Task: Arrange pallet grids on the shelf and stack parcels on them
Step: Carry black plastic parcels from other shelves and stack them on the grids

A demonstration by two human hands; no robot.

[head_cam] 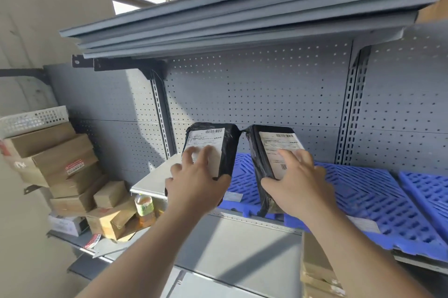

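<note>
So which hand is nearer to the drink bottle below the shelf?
Left. The left hand, gripping its black parcel, is just up and right of the bottle; the right hand holds the other parcel farther right.

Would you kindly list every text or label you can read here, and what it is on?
No text here is legible.
White label on the left black plastic-wrapped parcel: barcode, print blurred.
White label on the right black plastic-wrapped parcel: barcodes, print blurred.
Red-and-white sticker on a brown cardboard box: too small.
</note>
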